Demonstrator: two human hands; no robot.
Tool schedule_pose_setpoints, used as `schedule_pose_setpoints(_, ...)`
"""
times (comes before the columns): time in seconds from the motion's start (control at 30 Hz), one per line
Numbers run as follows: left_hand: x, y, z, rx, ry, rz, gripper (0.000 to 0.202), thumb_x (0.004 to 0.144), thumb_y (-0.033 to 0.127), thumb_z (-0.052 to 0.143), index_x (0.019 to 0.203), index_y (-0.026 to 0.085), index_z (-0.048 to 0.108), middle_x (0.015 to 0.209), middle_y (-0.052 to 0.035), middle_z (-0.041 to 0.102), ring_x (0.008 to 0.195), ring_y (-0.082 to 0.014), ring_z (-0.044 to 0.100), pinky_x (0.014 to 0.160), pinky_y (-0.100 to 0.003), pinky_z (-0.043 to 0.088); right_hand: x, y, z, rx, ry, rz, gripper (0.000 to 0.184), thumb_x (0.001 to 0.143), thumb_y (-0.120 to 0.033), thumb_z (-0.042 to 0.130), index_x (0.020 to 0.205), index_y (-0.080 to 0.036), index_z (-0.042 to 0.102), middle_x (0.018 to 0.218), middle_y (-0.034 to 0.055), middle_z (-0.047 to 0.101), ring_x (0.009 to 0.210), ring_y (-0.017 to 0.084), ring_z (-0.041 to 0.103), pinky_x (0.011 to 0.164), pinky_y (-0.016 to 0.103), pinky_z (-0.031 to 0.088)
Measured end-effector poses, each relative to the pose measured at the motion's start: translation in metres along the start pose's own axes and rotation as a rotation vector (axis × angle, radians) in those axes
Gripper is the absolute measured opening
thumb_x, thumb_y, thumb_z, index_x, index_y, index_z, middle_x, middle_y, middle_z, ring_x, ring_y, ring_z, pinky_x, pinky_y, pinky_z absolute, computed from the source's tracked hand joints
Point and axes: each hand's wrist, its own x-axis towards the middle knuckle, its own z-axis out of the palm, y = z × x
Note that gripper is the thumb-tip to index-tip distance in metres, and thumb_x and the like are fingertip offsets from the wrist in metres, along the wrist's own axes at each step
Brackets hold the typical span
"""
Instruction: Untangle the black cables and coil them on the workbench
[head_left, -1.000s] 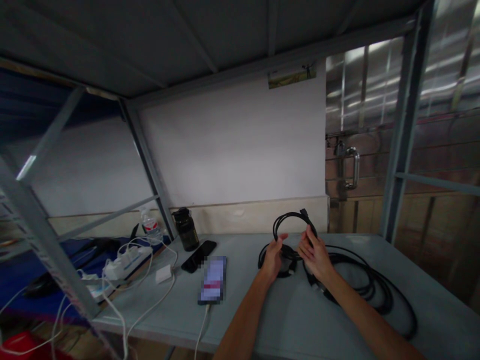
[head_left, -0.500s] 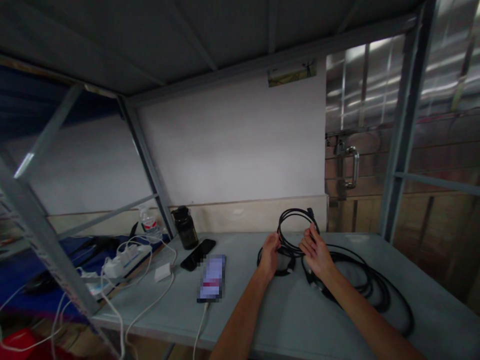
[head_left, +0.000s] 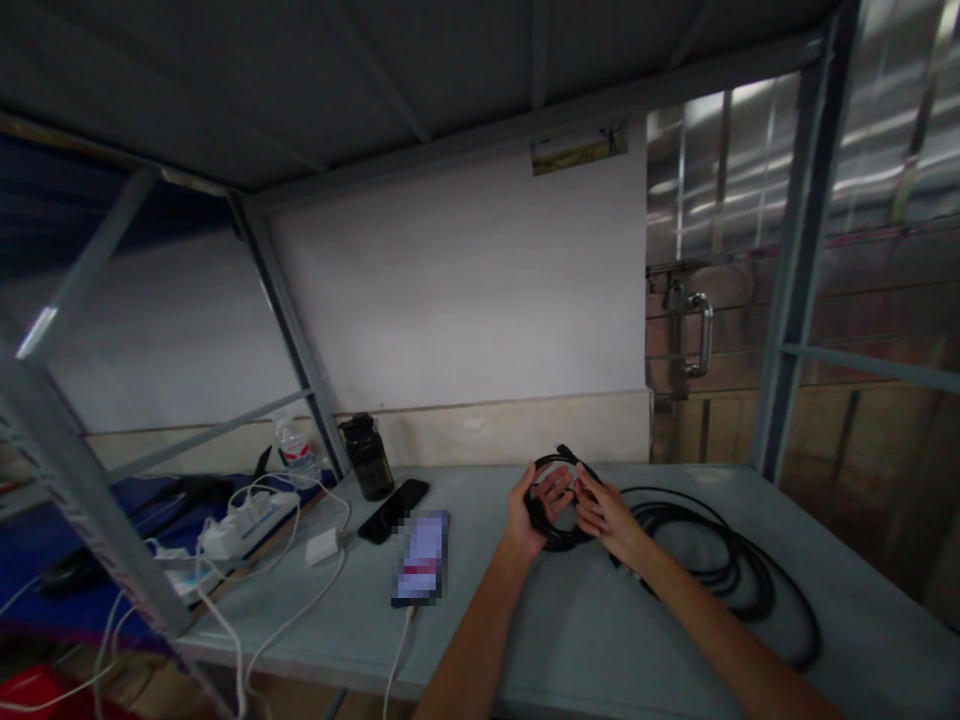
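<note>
A small coil of thin black cable (head_left: 559, 543) is between my hands, low over the grey tabletop. My left hand (head_left: 527, 515) grips its left side, the thumb outside and the fingers reaching through the ring. On the right side of the coil, my right hand (head_left: 611, 520) closes its thumb and fingers on the cable. A black plug end (head_left: 565, 452) sticks up at the top of the coil. Just right of my right hand, a larger loose coil of thicker black cable (head_left: 761, 590) lies on the table, partly covered by my forearm.
Left on the table (head_left: 600, 640) are a lit phone (head_left: 421, 555) on a white cable, a dark phone (head_left: 394, 510), a white charger (head_left: 322, 546) and a dark bottle (head_left: 367, 460). A power strip (head_left: 251, 525) lies beyond the metal post. Bed-frame bars surround the table.
Both hands have come down with the small coil, from upright above the table to low and flatter. My left fingers now reach further through the ring.
</note>
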Motion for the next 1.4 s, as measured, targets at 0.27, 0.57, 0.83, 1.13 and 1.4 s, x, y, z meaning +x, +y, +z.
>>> schedule_pose_setpoints(0.27, 0.001, 0.008, -0.003, 0.043, 0.082, 0.104, 0.044, 0.093, 0.026, 0.092, 0.135, 0.019, 0.077, 0.109, -0.0067, 0.082, 0.082, -0.0148, 0.078, 0.062, -0.019, 0.06, 0.002, 0.001, -0.002, -0.054, 0.019, 0.022, 0.065, 0.07, -0.073, 0.097, 0.078, -0.02, 0.061, 0.049, -0.0138, 0.029, 0.04, 0.003, 0.021, 0.041, 0.022, 0.03)
schedule_pose_setpoints(0.57, 0.007, 0.015, -0.004, -0.024, 0.041, 0.248, 0.048, 0.084, 0.028, 0.1, 0.125, 0.016, 0.078, 0.082, 0.0025, 0.066, 0.067, -0.0079, 0.061, 0.064, -0.017, 0.053, 0.006, 0.003, 0.0, 0.045, 0.071, -0.008, 0.073, 0.07, -0.088, 0.089, 0.085, -0.02, 0.066, 0.053, -0.0093, 0.037, 0.048, 0.008, 0.038, 0.057, 0.029, 0.053)
schedule_pose_setpoints(0.83, 0.007, 0.015, -0.003, 0.17, 0.076, 0.302, 0.061, 0.075, 0.044, 0.105, 0.122, 0.015, 0.08, 0.079, 0.0023, 0.064, 0.069, -0.0107, 0.059, 0.071, -0.023, 0.054, 0.011, 0.011, -0.007, 0.189, 0.095, -0.056, 0.047, 0.084, -0.061, 0.087, 0.095, -0.02, 0.067, 0.056, -0.0115, 0.037, 0.043, 0.005, 0.027, 0.049, 0.025, 0.046)
schedule_pose_setpoints(1.13, 0.01, 0.01, -0.007, 0.435, 0.131, 0.425, 0.071, 0.072, 0.07, 0.101, 0.11, 0.016, 0.074, 0.071, 0.0049, 0.058, 0.053, -0.0069, 0.041, 0.047, -0.019, 0.033, 0.012, 0.008, -0.012, 0.13, 0.067, -0.06, 0.06, 0.074, -0.063, 0.096, 0.104, -0.016, 0.074, 0.058, -0.0127, 0.034, 0.045, 0.004, 0.027, 0.048, 0.024, 0.042)
schedule_pose_setpoints(1.4, 0.012, 0.011, -0.013, 0.659, 0.209, 0.577, 0.054, 0.087, 0.07, 0.088, 0.093, 0.018, 0.076, 0.083, -0.0042, 0.068, 0.075, -0.0175, 0.06, 0.07, -0.025, 0.051, 0.009, 0.01, -0.007, 0.057, 0.012, -0.049, 0.062, 0.076, -0.071, 0.095, 0.085, -0.019, 0.062, 0.058, -0.014, 0.024, 0.047, 0.003, 0.017, 0.044, 0.021, 0.03)
